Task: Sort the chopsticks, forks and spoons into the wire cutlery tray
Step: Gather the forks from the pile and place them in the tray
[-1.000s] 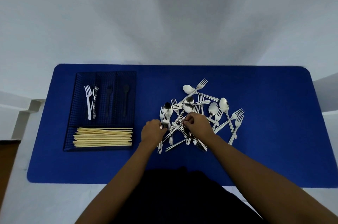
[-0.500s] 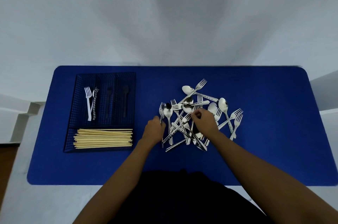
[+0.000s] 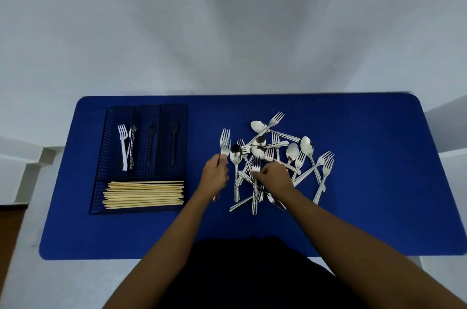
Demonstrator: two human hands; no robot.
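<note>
A steel fork [image 3: 225, 143] was gripped by its neck in the left hand [image 3: 215, 174], apparently for carrying to the wire cutlery tray [image 3: 101, 157] at far left. Another fork [image 3: 255, 169] was pinched by the right hand [image 3: 274, 177] over the tangled pile [image 3: 278, 154], centre-right on the mat [image 3: 379, 182].

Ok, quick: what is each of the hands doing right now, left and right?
Left hand: closed on metal forks, tines up, beside the pile.
Right hand: pinching the neck of another fork in the cutlery pile.
</note>
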